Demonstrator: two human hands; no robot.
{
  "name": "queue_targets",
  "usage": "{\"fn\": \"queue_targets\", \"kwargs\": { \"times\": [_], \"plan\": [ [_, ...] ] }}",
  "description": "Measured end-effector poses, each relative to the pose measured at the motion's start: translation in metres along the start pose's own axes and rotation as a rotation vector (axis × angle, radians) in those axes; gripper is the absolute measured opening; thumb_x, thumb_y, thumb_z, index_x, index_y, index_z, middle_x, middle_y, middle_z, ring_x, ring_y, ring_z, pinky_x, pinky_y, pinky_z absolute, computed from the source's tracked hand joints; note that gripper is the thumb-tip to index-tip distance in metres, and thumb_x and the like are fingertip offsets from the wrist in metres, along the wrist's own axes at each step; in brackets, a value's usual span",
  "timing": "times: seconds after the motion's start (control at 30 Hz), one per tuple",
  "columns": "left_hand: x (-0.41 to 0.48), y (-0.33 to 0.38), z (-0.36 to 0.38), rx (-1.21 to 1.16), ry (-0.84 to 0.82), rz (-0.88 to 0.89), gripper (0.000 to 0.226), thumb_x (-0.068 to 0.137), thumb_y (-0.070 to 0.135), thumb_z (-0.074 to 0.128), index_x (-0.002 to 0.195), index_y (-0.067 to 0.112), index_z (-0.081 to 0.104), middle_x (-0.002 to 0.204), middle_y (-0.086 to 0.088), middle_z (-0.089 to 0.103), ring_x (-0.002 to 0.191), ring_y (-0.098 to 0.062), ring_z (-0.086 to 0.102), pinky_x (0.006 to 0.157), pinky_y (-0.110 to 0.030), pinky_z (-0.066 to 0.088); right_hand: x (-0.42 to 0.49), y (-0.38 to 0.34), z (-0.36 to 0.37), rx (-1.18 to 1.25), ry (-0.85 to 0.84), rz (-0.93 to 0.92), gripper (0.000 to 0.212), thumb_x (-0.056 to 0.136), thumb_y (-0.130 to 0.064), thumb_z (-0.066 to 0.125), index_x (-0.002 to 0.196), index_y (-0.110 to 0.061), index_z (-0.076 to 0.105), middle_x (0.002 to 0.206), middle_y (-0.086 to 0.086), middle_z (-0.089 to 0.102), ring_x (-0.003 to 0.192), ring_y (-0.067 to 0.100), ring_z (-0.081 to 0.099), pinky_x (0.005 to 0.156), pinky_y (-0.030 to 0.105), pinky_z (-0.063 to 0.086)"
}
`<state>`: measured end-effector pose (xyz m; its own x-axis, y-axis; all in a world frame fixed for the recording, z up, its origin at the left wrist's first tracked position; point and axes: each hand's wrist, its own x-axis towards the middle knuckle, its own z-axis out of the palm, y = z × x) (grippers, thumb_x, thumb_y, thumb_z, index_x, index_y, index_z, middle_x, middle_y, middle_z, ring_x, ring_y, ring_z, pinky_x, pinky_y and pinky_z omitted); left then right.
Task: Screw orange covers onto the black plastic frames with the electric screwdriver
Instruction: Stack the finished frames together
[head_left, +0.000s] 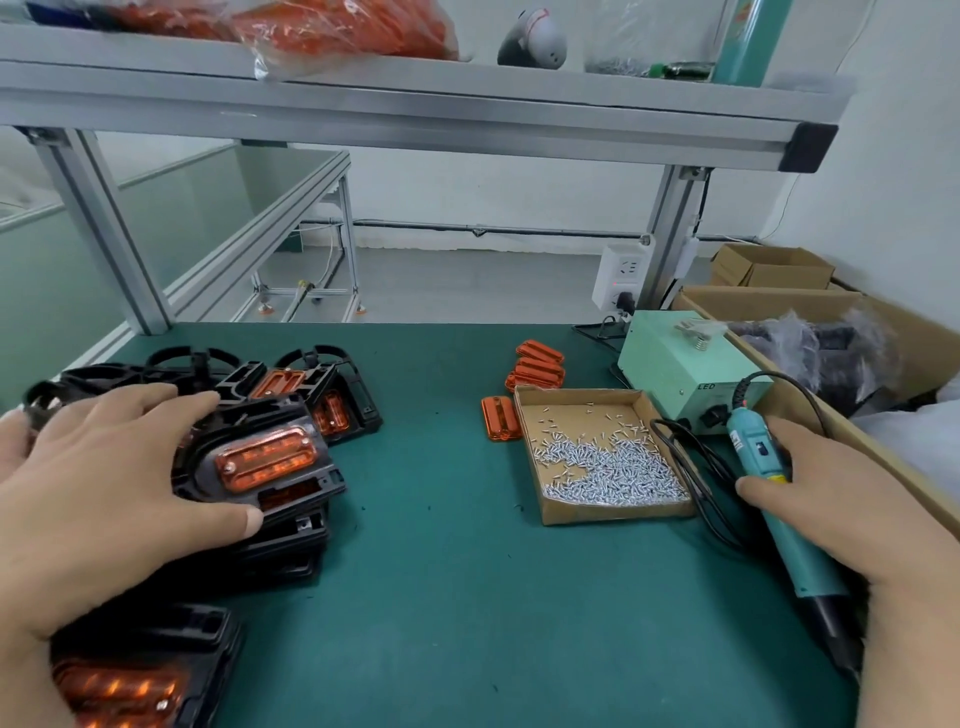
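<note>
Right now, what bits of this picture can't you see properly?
All in the head view:
- Electric screwdriver tip: hidden behind the right hand that grips it.
- Black frames in the stack: partly covered by the left hand resting on them.
- Nearest frame, bottom left: blurred and cut off by the bottom edge.
- Screws in the cardboard tray: too small to count.

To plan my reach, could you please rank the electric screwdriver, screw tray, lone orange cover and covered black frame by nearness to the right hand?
1. The electric screwdriver: held in the right hand.
2. The cardboard screw tray: just left of it.
3. The lone orange cover: at the tray's left side.
4. The covered black frame: far left, under the left hand.
</note>
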<state>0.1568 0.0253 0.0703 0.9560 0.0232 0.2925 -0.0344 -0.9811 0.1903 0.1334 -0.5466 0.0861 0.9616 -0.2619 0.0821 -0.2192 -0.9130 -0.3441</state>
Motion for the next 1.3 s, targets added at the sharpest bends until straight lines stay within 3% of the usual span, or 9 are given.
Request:
{"fn": "queue_targets", "kwargs": {
  "times": [0.13,0.3,0.37,0.43,0.5,0.9,1.07,1.2,1.3],
  "plan": [
    [-0.002,0.000,0.000,0.005,-0.011,0.011,0.133,0.037,0.113,0.044,0.150,0.042,0.035,0.146,0.007,0.051,0.137,-0.035,0.050,0.116,-0.070,0.032,-0.001,0.000,0.001,0.003,-0.041,-0.025,0.026,0.084,-0.020,0.080,0.082,-0.019,0.054,0.070,0.002,0.066,0.068,0.023,0.063,0.066,0.042,0.050],
    [-0.003,0.010,-0.001,-0.038,-0.037,0.015,0.115,0.045,0.092,0.062,0.147,0.046,0.033,0.140,0.008,0.060,0.133,-0.035,0.055,0.114,-0.071,0.034,-0.002,-0.001,0.001,0.002,-0.069,-0.031,0.018,0.087,-0.025,0.078,0.088,-0.025,0.060,0.075,0.000,0.070,0.071,0.018,0.065,0.071,0.043,0.053],
    [-0.004,0.014,-0.003,-0.052,-0.046,0.014,0.113,0.047,0.090,0.061,0.147,0.044,0.036,0.140,0.007,0.060,0.133,-0.035,0.055,0.114,-0.071,0.033,-0.002,-0.002,0.001,-0.012,-0.071,-0.026,0.021,0.088,-0.033,0.077,0.105,-0.025,0.068,0.092,-0.004,0.076,0.083,0.021,0.069,0.077,0.041,0.053],
    [-0.005,0.017,-0.005,-0.063,-0.053,0.018,0.111,0.048,0.089,0.061,0.146,0.042,0.041,0.141,0.006,0.060,0.134,-0.035,0.054,0.115,-0.070,0.033,-0.002,-0.003,0.002,-0.017,-0.043,-0.006,0.049,0.091,-0.039,0.077,0.135,-0.022,0.065,0.123,0.002,0.075,0.110,0.028,0.069,0.086,0.037,0.049],
    [-0.006,0.022,-0.007,-0.078,-0.054,0.020,0.108,0.048,0.087,0.061,0.145,0.042,0.043,0.143,0.007,0.058,0.134,-0.034,0.054,0.114,-0.069,0.034,-0.001,-0.003,0.002,-0.001,-0.005,-0.009,0.057,0.092,-0.040,0.078,0.143,-0.019,0.062,0.135,0.006,0.071,0.121,0.031,0.065,0.090,0.037,0.046],
    [-0.007,0.037,-0.010,-0.048,-0.083,-0.008,0.110,0.041,0.087,0.062,0.140,0.042,0.048,0.137,0.005,0.061,0.126,-0.032,0.058,0.112,-0.066,0.038,0.003,-0.001,0.005,0.162,0.072,0.013,0.059,0.092,-0.041,0.078,0.143,-0.015,0.063,0.130,0.005,0.072,0.119,0.024,0.067,0.105,0.042,0.049],
    [-0.008,0.077,-0.025,0.095,-0.071,0.016,0.107,0.048,0.086,0.052,0.142,0.037,0.061,0.131,0.008,0.060,0.127,-0.029,0.056,0.110,-0.057,0.038,0.002,-0.006,0.004,0.191,0.180,0.002,0.052,0.095,-0.047,0.069,0.138,-0.018,0.066,0.123,-0.001,0.074,0.107,0.016,0.068,0.098,0.041,0.052],
    [-0.010,0.107,-0.031,0.155,-0.213,0.001,0.107,0.058,0.088,0.058,0.153,0.039,0.049,0.127,0.013,0.048,0.133,-0.020,0.046,0.118,-0.045,0.026,0.001,-0.012,0.005,0.192,0.251,-0.025,0.046,0.096,-0.046,0.067,0.133,-0.019,0.070,0.118,-0.003,0.075,0.101,0.013,0.065,0.091,0.035,0.047],
    [-0.015,0.123,-0.032,0.200,-0.274,0.034,0.114,0.054,0.096,0.039,0.156,0.045,0.038,0.116,0.014,0.037,0.131,-0.016,0.041,0.118,-0.042,0.021,-0.001,-0.019,0.006,0.220,0.319,-0.044,0.036,0.097,-0.043,0.066,0.126,-0.021,0.073,0.106,-0.009,0.074,0.092,0.007,0.063,0.084,0.031,0.043]
  ]
}}
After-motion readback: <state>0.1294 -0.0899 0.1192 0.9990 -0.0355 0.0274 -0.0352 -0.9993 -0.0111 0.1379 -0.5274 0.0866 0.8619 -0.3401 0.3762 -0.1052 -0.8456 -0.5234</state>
